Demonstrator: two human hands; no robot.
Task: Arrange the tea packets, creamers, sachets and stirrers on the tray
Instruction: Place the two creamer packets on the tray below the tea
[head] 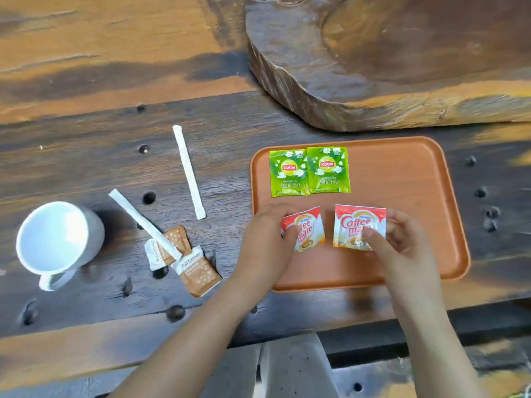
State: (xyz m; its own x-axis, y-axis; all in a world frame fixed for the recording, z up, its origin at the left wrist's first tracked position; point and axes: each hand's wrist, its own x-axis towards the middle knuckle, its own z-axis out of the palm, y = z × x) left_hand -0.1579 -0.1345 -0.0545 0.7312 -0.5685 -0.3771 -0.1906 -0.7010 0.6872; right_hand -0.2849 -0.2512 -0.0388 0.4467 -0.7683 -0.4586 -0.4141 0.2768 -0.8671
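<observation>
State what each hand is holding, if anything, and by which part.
The left hand grips one creamer packet by its left edge. The right hand pinches the other creamer packet at its lower right corner, over the tray.

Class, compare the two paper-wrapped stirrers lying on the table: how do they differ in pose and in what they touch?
The far stirrer lies alone on the bare wood, running nearly straight toward and away from the person. The near stirrer lies on a clear diagonal, and its lower end rests on the brown sachets. Both are white, wrapped, similar in length, and not yet on the tray.
</observation>
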